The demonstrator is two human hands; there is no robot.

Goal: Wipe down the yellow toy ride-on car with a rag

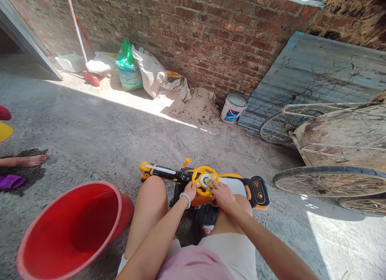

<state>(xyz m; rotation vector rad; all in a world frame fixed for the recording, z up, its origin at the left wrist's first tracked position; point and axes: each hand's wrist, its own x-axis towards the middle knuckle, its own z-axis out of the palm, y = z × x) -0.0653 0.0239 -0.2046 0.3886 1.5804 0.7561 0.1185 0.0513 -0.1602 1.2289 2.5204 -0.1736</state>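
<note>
A yellow and black toy ride-on car lies on the concrete ground in front of my knees. My left hand grips the rim of its yellow steering wheel. My right hand presses a small tan cloth or sponge against the centre of the wheel, fingers closed on it. A white bead bracelet is on my left wrist.
A red bucket lies tilted at my left. Another person's bare foot shows at the left edge. A rusty two-wheeled cart stands at right. By the brick wall are a paint pail, sacks and a broom.
</note>
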